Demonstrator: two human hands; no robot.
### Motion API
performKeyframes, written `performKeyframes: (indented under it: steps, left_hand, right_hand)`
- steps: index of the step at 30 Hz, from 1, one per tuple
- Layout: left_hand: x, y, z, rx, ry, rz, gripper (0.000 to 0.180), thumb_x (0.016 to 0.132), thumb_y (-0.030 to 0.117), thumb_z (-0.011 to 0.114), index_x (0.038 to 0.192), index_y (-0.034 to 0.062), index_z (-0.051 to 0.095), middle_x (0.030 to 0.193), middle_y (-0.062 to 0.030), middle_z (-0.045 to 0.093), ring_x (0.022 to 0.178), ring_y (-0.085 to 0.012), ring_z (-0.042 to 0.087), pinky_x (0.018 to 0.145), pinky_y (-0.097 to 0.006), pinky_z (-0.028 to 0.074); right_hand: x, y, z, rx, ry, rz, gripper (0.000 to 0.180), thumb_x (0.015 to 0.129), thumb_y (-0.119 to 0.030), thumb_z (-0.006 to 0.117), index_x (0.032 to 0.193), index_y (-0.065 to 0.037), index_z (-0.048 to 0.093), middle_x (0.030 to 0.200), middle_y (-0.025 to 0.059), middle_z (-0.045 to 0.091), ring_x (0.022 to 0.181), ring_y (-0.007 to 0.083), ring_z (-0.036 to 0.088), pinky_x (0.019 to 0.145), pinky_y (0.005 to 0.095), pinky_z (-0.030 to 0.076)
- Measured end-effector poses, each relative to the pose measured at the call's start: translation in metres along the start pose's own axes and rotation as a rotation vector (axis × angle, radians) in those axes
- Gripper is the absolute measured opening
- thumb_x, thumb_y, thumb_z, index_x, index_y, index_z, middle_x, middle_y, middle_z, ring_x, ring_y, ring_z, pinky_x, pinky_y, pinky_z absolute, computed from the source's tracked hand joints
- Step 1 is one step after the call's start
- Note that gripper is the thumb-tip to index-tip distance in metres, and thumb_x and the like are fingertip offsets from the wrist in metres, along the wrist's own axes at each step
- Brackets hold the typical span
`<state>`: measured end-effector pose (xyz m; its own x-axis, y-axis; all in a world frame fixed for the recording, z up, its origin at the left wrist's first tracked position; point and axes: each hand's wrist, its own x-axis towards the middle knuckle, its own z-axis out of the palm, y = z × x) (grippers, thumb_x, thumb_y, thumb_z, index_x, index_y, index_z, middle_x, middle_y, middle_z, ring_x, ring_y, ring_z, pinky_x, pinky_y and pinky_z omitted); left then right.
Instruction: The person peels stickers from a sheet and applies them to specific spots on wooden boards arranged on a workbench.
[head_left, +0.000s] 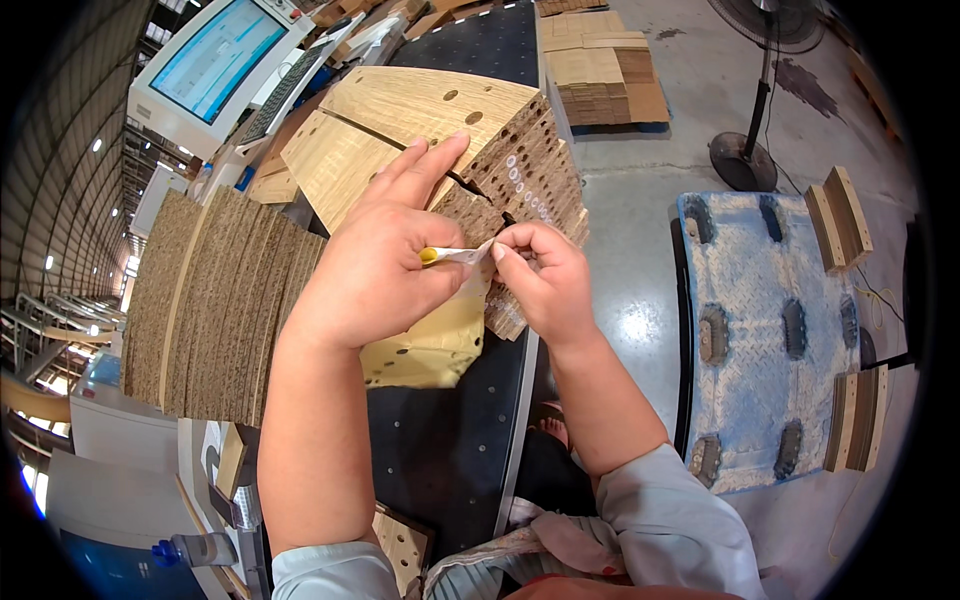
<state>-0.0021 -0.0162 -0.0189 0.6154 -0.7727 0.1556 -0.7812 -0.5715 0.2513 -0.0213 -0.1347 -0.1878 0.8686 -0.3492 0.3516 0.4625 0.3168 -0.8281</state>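
A stack of wood-grain boards [440, 95] with drilled holes stands in front of me, its chipboard edges facing right. Several small pale rings [522, 178] run down those edges. My left hand [385, 250] pinches a curled yellow-and-white paper sheet [470, 255] between thumb and forefinger, while its other fingers lie on the top board. At the sheet's right end, my right hand [540, 275] has thumb and forefinger closed on the white edge. Below my left hand hangs a yellow part [425, 350] with dark round spots; whether it joins the pinched sheet is hidden.
Another stack of chipboard panels [220, 300] stands at the left, below a monitor [215, 60] and keyboard [270, 105]. The black work surface [450, 440] has a metal edge. On the floor at right are a blue pallet [750, 270], a fan [745, 150] and stacked cardboard [600, 75].
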Motion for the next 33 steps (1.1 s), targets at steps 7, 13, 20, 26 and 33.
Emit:
performKeyframes:
  steps: [7,13,20,26,33]
  left_hand:
    - [0.001,0.0,0.0,-0.018,-0.008,-0.003,0.007,0.067,0.002,0.07,0.068,0.0017,0.063,0.149,-0.0182,0.034,0.14,-0.038,0.026,0.113,-0.043,0.022]
    - [0.001,-0.002,0.0,-0.015,-0.008,0.005,0.007,0.067,0.002,0.07,0.068,0.0018,0.063,0.149,-0.0182,0.034,0.14,-0.0377,0.026,0.113,-0.043,0.021]
    - [0.001,0.0,0.0,-0.022,0.0,-0.011,0.006,0.067,0.003,0.069,0.068,0.0026,0.063,0.149,-0.0183,0.035,0.14,-0.0376,0.026,0.113,-0.042,0.021]
    - [0.001,0.0,-0.001,-0.009,-0.007,-0.001,0.006,0.067,0.004,0.069,0.068,0.0032,0.063,0.149,-0.0184,0.034,0.14,-0.0373,0.026,0.113,-0.042,0.021]
    - [0.001,-0.001,0.0,-0.019,-0.012,0.003,0.007,0.067,0.003,0.069,0.068,0.003,0.062,0.149,-0.0193,0.033,0.141,-0.0368,0.026,0.113,-0.041,0.021]
  right_hand:
    - [0.0,0.002,-0.001,-0.002,-0.003,-0.017,0.004,0.083,-0.003,0.063,0.084,0.001,0.062,0.079,0.0034,0.058,0.065,0.0082,0.054,0.059,0.0229,0.044]
    - [-0.001,0.005,-0.002,0.04,-0.01,-0.005,0.003,0.083,-0.002,0.063,0.084,0.001,0.061,0.079,0.0037,0.058,0.067,0.0084,0.054,0.059,0.0229,0.044]
    - [-0.001,0.01,-0.005,0.051,-0.024,-0.008,0.003,0.084,-0.002,0.063,0.085,0.0,0.061,0.08,0.0031,0.057,0.067,0.0085,0.053,0.06,0.0232,0.045]
    - [-0.001,0.013,-0.008,0.072,-0.045,-0.022,0.004,0.084,-0.001,0.063,0.087,0.0,0.061,0.081,0.0034,0.057,0.069,0.0088,0.054,0.062,0.0234,0.045]
    - [-0.002,0.008,-0.006,0.045,-0.043,-0.048,0.005,0.084,-0.001,0.064,0.087,0.001,0.062,0.081,0.0038,0.057,0.069,0.0096,0.056,0.061,0.0236,0.046]
